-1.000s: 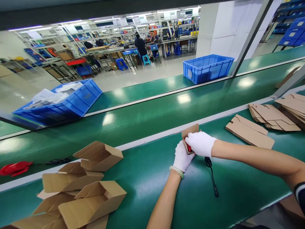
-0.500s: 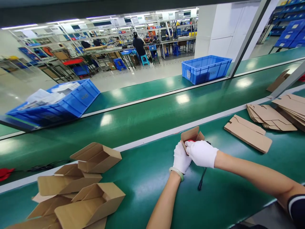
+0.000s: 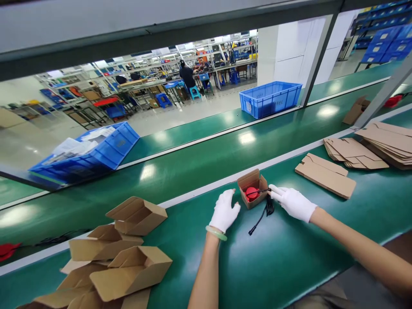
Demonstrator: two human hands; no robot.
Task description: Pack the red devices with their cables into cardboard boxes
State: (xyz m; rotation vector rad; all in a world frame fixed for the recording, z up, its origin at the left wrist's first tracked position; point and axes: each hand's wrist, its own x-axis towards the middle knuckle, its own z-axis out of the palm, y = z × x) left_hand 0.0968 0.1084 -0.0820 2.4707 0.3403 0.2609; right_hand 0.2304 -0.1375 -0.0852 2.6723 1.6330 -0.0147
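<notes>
A small open cardboard box (image 3: 254, 201) stands on the green bench (image 3: 289, 266) in front of me. A round red part (image 3: 251, 193) lies inside it. A black cable (image 3: 261, 216) runs from the part over the box's right edge and down onto the bench. My left hand (image 3: 225, 211), in a white glove, hovers just left of the box with fingers apart, holding nothing. My gloved right hand (image 3: 292, 201) is at the box's right side, its fingertips pinched on the cable.
Several opened cardboard boxes (image 3: 128, 262) are piled at lower left. Flat box blanks (image 3: 325, 176) and further stacks (image 3: 386, 139) lie at right. Blue crates (image 3: 93, 152) (image 3: 270, 98) sit beyond the conveyor belt (image 3: 193, 163). A slanted metal post (image 3: 317, 60) rises at right. People work far behind.
Both hands were closed around the box; now my left hand has let go and moved left. My right hand has drawn back to the cable. The red part now shows in the box.
</notes>
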